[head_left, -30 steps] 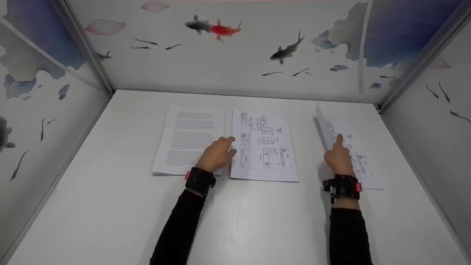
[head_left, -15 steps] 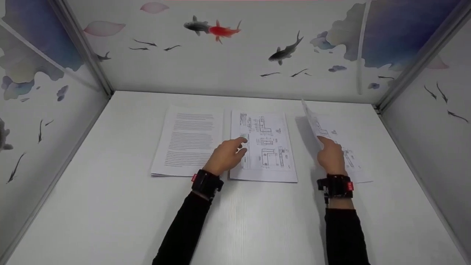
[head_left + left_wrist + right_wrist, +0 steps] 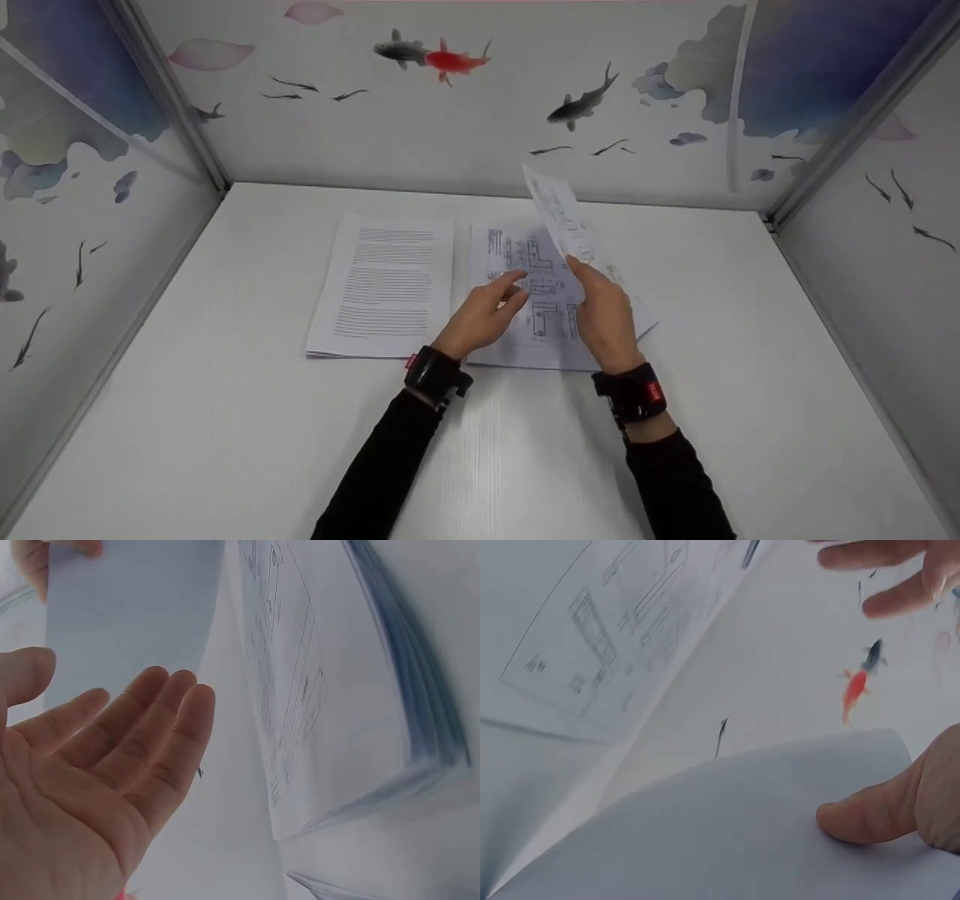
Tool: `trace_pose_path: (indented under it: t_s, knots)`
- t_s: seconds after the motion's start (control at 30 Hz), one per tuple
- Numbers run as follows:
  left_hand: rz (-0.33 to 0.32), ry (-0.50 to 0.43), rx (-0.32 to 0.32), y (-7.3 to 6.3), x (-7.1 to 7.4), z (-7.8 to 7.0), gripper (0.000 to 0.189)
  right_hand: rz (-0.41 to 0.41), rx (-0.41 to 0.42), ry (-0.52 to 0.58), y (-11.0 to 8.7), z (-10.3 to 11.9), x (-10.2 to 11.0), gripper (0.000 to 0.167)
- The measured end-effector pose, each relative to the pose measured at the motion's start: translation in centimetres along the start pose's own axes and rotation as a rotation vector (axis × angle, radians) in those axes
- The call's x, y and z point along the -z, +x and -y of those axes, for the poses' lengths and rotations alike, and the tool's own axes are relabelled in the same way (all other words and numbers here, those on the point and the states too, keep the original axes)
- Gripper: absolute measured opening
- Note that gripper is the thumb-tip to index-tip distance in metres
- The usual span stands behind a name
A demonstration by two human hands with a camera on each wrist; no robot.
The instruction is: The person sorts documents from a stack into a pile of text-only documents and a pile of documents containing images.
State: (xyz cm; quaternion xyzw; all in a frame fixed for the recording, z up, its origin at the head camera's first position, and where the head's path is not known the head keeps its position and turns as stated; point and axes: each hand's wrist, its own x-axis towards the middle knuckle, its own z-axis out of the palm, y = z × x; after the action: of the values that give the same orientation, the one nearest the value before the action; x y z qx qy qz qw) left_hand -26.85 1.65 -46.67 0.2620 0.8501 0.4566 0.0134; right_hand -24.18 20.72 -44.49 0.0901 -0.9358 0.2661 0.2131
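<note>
My right hand [image 3: 606, 322] pinches a sheet of paper [image 3: 559, 206] with a technical drawing on it, tilted up over the middle stack of drawing sheets [image 3: 491, 346]. In the right wrist view the thumb [image 3: 870, 817] lies on the sheet's blank side. My left hand [image 3: 484, 316] hovers over the left part of that stack, palm turned toward the raised sheet. Seen from the left wrist, its fingers [image 3: 161, 765] are spread and loosely bent, holding nothing. The raised sheet hides the stack's right part.
A stack of printed text pages [image 3: 390, 292] lies just left of the middle stack. All of it rests on a white table [image 3: 225, 420], closed in at the back and sides by white panels [image 3: 465, 142] painted with fish.
My right hand has carried the sheet leftward from the right side of the table to over the middle stack. My left hand has shifted right from the text pages to the drawings.
</note>
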Motion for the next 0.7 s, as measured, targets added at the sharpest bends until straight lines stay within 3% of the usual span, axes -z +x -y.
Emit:
trace_pose_path:
  t_s: [0.2,0.4,0.5,0.53,0.63,0.7]
  knots:
    - [-0.049,-0.261,0.006,0.0,-0.5,-0.9,0.058,0.002,0.128,-0.037,-1.1,2.8,-1.9,0.067]
    - [-0.198,-0.573,0.068,-0.1,-0.7,-1.2,0.039,0.009,0.185,-0.061,-2.1,4.4,-3.3,0.061]
    - [-0.268,-0.610,0.132,-0.2,-0.5,-1.0,0.031,0.052,0.208,-0.062,-2.3,4.7,-3.5,0.059]
    - [-0.285,-0.580,0.150,-0.2,-0.4,-0.9,0.028,0.080,0.218,-0.044,-2.2,4.7,-3.4,0.058]
    - [-0.313,-0.544,0.185,-0.2,0.1,-0.4,0.024,0.223,0.200,0.098,-1.8,4.4,-2.8,0.046]
    - [-0.313,-0.547,0.201,-0.2,0.6,-0.1,0.024,0.342,0.129,0.224,-1.3,3.9,-2.1,0.043]
